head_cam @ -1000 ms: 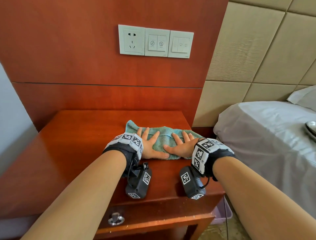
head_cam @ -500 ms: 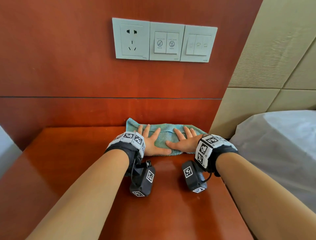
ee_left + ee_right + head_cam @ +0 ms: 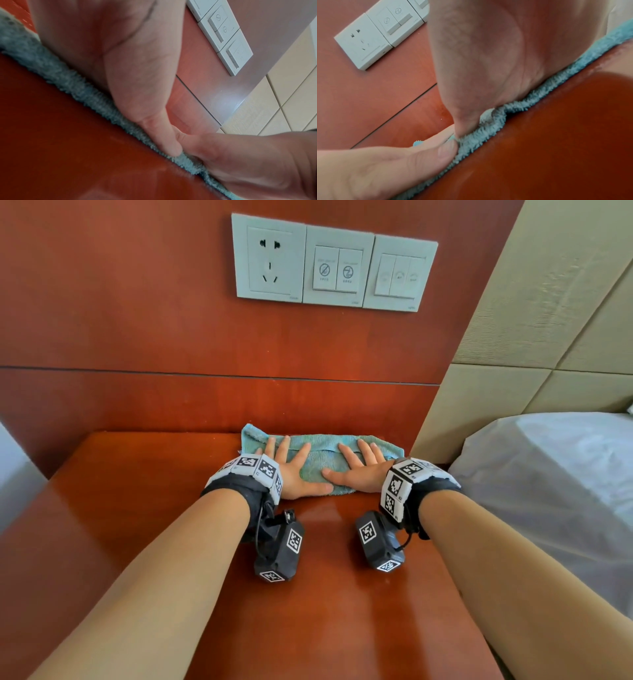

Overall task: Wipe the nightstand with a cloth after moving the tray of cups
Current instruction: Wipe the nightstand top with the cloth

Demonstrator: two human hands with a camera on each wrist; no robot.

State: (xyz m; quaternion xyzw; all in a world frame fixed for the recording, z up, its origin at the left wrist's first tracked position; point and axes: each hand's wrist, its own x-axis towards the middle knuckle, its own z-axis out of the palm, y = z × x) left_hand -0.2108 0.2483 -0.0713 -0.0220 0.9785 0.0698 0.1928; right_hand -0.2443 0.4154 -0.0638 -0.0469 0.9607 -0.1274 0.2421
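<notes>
Against the back wall, the left hand [image 3: 296,474] and right hand [image 3: 358,470] pressed flat, fingers spread, on the cloth [image 3: 322,453]. Uneven pressure could have bunched it on the nightstand [image 3: 137,494].

Both flat hands [image 3: 329,474] on cloth [image 3: 322,451], nightstand [image 3: 137,491] rear.

Red wood wall panel [image 3: 137,320] with switch plates [image 3: 334,263], padded headboard [image 3: 548,337], bed [image 3: 548,474].

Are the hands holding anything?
No. Both hands, left and right, lie flat, pressing the cloth onto the nightstand.
</notes>
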